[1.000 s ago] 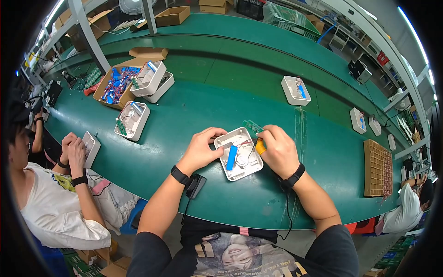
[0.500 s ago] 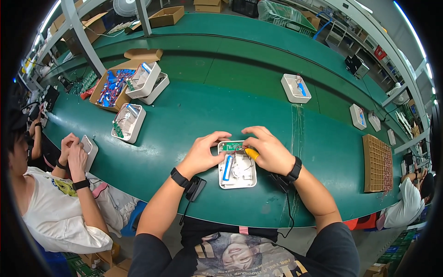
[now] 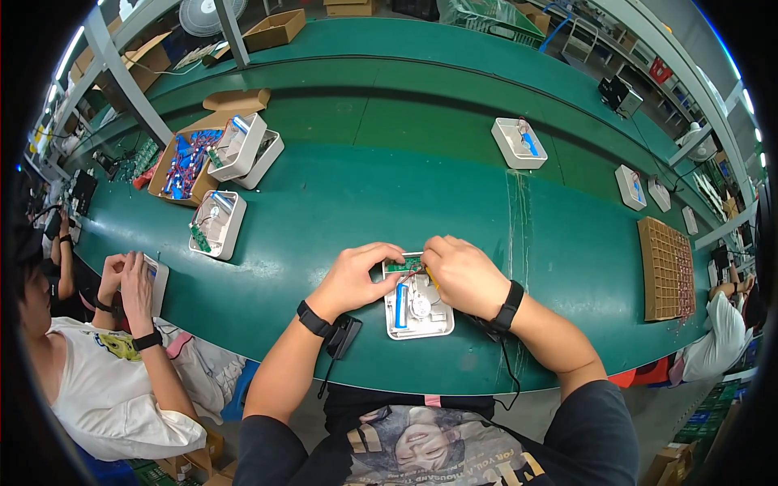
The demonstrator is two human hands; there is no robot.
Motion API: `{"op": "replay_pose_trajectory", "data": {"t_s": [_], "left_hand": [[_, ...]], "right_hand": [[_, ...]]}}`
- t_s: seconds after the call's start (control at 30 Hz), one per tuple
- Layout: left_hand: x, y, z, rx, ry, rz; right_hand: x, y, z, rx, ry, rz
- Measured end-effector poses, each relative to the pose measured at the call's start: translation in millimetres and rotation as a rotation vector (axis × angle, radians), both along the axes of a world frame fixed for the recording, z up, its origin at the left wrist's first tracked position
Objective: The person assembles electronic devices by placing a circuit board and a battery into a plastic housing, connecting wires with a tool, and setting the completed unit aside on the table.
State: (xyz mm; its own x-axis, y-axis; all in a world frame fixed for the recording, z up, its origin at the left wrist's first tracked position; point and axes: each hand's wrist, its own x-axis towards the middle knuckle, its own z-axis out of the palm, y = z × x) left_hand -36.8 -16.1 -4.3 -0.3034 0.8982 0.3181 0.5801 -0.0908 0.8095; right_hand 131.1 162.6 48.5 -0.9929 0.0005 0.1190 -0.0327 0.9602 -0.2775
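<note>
Located on the green counter point(image 3: 340, 186), centrally and toward the near edge: an open-topped white housing point(image 3: 420, 334), cavity facing upward. Contained inside: a blue cylindrical cell point(image 3: 401, 308) along the left side, a round white part point(image 3: 420, 307) to its right, and a green circuit board point(image 3: 396, 266) at the far end, partly covered. Visible beside the board: thin wires point(image 3: 413, 272), ends hidden.

Left hand point(image 3: 354, 277): positioned at the far left corner of the housing. Fingers spread from the thumb, with a gap between; forefinger at the board, thumb lower, at the left wall.

Right hand point(image 3: 466, 279): positioned over the far right corner. Fingers bent and close together, one with a yellow cover point(image 3: 432, 278); tips turned down and hidden, so not possible to tell whether pinching a wire or the board.

Placed near the left wrist: a black box-shaped device point(image 3: 344, 338) with a cord. Placed farther off to the left: a carton point(image 3: 235, 100) filled with blue cells point(image 3: 194, 162), just beside two stacked white housings point(image 3: 247, 154). Placed at the right: a partitioned cardboard tray point(image 3: 648, 275).
</note>
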Motion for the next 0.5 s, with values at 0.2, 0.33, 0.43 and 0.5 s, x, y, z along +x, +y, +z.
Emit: {"op": "replay_pose_trajectory", "data": {"t_s": [0.2,0.33,0.43,0.5], "left_hand": [[2.0,-1.4,-3.9,0.034,0.118,0.011],[3.4,-0.7,-0.8,0.022,0.158,0.024],[3.9,-1.1,0.6,0.003,0.170,0.022],[4.3,-0.8,0.1,0.014,0.194,0.023]], "right_hand": [[-1.4,3.3,-6.2,-0.030,0.016,-0.002],[-1.9,3.1,-7.2,-0.039,0.035,-0.012],[-2.7,4.5,-6.5,-0.075,0.034,-0.020],[-3.8,6.4,-5.5,-0.090,0.035,-0.025]]}}
